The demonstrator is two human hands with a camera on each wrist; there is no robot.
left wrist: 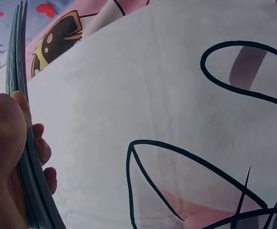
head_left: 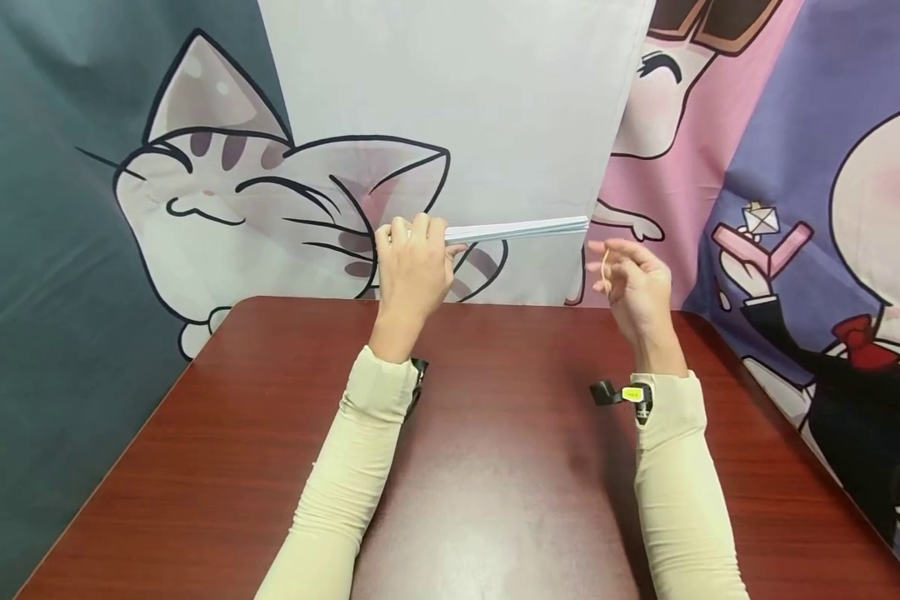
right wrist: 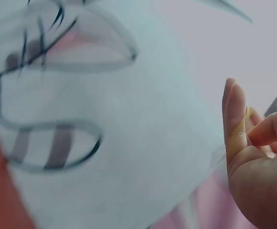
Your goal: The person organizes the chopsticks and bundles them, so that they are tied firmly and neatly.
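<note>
One bundle of slim sticks (head_left: 521, 229) is gripped by the left hand (head_left: 414, 262); one thin band (head_left: 606, 271) is held by the right hand's (head_left: 637, 283) bent fingers. The bundle is held clear of the counter (head_left: 495, 458), its free end near the right hand, apart. Fingertips curled around the sticks, whose number cannot be told, are shown from the left wrist only.

The left hand (head_left: 416, 262) hid part of the slim, straight, pale grey sticks (head_left: 517, 229), whose number could not be told; the left wrist view's bottom edge cut them off. In the right wrist view, the right edge cropped the right hand (right wrist: 259, 167), whose fingers partly hid the thin, yellowish band (head_left: 606, 268), and the white, cartoon-printed cloth (right wrist: 153, 119) was blurred.
</note>
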